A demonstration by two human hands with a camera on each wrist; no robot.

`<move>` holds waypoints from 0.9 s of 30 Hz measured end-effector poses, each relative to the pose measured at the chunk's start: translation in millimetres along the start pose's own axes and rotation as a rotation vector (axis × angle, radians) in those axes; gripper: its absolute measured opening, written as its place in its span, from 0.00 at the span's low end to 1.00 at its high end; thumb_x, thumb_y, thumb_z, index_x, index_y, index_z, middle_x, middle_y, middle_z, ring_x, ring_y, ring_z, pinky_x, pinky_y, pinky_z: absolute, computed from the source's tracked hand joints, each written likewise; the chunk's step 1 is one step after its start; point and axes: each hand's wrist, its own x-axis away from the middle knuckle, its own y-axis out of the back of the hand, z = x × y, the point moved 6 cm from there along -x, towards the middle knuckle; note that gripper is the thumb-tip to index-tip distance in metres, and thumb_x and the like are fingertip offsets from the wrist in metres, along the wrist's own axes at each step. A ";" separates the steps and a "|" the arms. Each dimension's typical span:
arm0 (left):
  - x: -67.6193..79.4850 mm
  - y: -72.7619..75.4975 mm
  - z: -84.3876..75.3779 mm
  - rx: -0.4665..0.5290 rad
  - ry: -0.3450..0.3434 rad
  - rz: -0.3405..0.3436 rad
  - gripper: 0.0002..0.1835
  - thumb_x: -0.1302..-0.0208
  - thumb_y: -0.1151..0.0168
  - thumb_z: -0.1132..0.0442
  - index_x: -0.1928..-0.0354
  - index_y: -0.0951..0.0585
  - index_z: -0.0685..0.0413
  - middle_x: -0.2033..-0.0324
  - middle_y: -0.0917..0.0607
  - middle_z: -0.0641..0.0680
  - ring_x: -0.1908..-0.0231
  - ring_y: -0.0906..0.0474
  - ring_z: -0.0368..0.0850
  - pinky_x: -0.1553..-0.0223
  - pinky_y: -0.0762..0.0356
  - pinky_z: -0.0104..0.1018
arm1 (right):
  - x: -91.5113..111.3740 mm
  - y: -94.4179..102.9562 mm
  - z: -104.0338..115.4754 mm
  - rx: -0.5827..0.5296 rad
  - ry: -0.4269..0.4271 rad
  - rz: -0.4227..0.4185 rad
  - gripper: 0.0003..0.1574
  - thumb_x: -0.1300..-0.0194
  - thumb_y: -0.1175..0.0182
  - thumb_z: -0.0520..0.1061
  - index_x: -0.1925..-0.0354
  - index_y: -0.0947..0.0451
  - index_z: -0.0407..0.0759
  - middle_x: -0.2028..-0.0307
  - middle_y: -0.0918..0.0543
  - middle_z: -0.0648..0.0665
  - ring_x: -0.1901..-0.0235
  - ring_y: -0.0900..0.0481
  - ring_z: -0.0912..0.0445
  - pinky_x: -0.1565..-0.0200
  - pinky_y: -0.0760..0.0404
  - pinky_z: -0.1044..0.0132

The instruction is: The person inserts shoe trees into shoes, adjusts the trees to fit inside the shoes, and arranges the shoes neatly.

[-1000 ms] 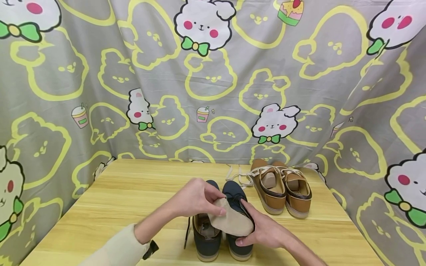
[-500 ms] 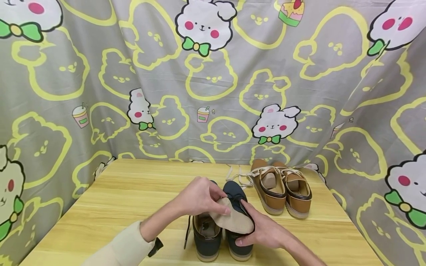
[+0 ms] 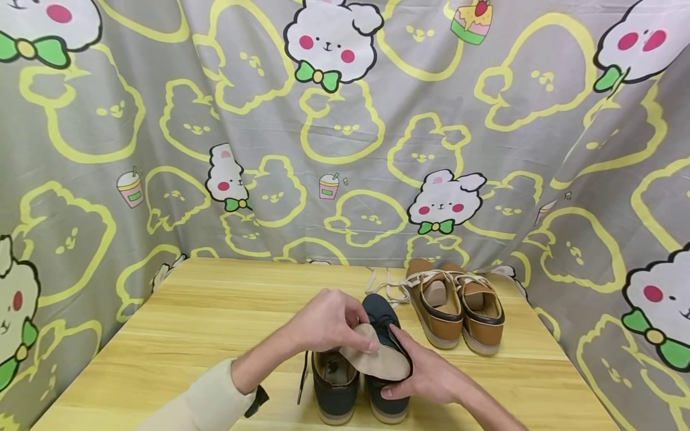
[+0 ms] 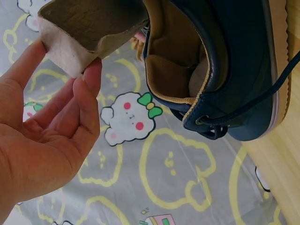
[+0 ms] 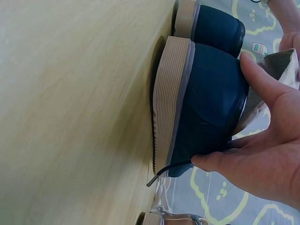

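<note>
Two navy shoes stand side by side at the table's front, heels toward me. My left hand [image 3: 331,323] pinches one end of a beige, curved shoe insert [image 3: 384,363] that looks like moulded paper pulp. Its other end lies over the opening of the right navy shoe [image 3: 389,407]; how deep it reaches is hidden. My right hand [image 3: 433,374] grips that shoe around its collar, thumb near the heel in the head view, fingers along the outer side. Beside it, the left navy shoe [image 3: 336,402] is untouched, and a rounded piece [image 4: 198,80] shows inside it.
A pair of brown shoes [image 3: 483,335] with loose cream laces [image 3: 396,290] stands at the back right, beige pieces inside. A dark lace [image 3: 303,377] hangs beside the left navy shoe. Patterned grey curtain [image 3: 259,143] surrounds the wooden table [image 3: 226,311].
My left hand has shifted slightly to the right, bringing the held end of the insert closer to the right navy shoe. My right hand and both shoes have stayed in place.
</note>
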 end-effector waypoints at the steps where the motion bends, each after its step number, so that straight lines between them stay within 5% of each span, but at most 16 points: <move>1: 0.2 -0.7 -0.4 0.004 -0.002 0.003 0.15 0.51 0.19 0.46 0.67 0.11 0.45 0.78 0.15 0.39 0.75 0.20 0.32 0.73 0.22 0.30 | 0.0 0.0 0.0 0.001 -0.001 0.000 0.79 0.51 0.19 0.58 0.18 0.60 0.41 0.25 0.40 0.32 0.29 0.36 0.42 0.34 0.35 0.41; 10: -0.3 -3.8 0.6 0.033 -0.016 0.005 0.16 0.50 0.20 0.45 0.67 0.13 0.45 0.76 0.15 0.39 0.74 0.20 0.33 0.70 0.22 0.29 | 0.6 -0.1 0.8 -0.002 0.008 0.001 0.79 0.51 0.20 0.58 0.18 0.60 0.41 0.24 0.41 0.31 0.28 0.37 0.41 0.33 0.35 0.41; 18: -1.0 -12.9 8.8 0.212 -0.006 0.092 0.14 0.44 0.22 0.51 0.55 0.11 0.40 0.61 0.11 0.38 0.59 0.16 0.32 0.54 0.20 0.30 | 0.3 0.1 0.6 0.006 0.014 0.004 0.78 0.50 0.20 0.58 0.18 0.59 0.42 0.25 0.40 0.32 0.31 0.34 0.43 0.36 0.33 0.43; 27: -4.0 -20.4 11.8 0.248 0.001 0.087 0.11 0.42 0.24 0.50 0.58 0.12 0.37 0.61 0.11 0.37 0.61 0.16 0.33 0.56 0.20 0.30 | 0.8 0.4 -2.1 0.021 -0.009 0.000 0.77 0.50 0.20 0.59 0.18 0.59 0.44 0.24 0.40 0.32 0.32 0.32 0.43 0.38 0.31 0.43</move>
